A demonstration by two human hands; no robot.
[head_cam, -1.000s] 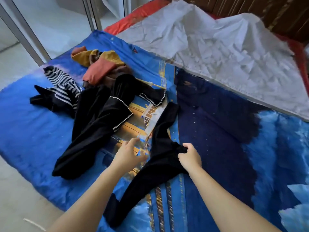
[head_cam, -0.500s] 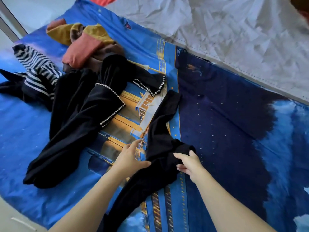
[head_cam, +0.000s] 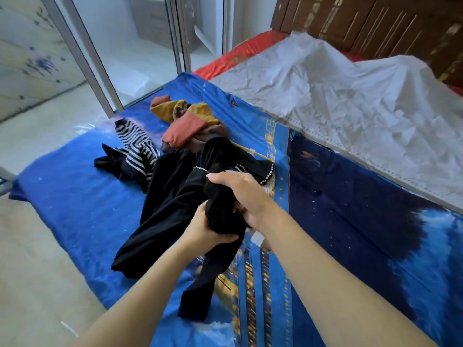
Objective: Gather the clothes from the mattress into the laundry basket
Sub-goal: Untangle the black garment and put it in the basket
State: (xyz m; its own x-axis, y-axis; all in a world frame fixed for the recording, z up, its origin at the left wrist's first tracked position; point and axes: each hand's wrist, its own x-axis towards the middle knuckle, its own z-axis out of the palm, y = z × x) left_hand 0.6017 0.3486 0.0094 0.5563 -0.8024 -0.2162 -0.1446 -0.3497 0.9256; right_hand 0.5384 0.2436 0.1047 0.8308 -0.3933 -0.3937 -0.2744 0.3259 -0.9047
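A long black garment (head_cam: 200, 279) is bunched between both hands above the blue mattress (head_cam: 75, 196), its loose end trailing down toward me. My left hand (head_cam: 203, 227) grips it from below and my right hand (head_cam: 240, 194) closes over the top of the bunch. Behind them lies a black top with pearl trim (head_cam: 165, 204), a black-and-white striped piece (head_cam: 136, 144) and a rust, mustard and brown bundle (head_cam: 188, 123). No laundry basket is in view.
A crumpled white sheet (head_cam: 338, 101) covers the far right part of the bed, over a red cover (head_cam: 238, 51). A wooden headboard (head_cam: 363, 21) stands behind. Glass sliding doors (head_cam: 140, 46) and pale floor (head_cam: 32, 259) lie to the left.
Both hands have closed on the black garment and gathered its upper part into a bunch, lifting it off the mattress. The view has pulled back and tilted up.
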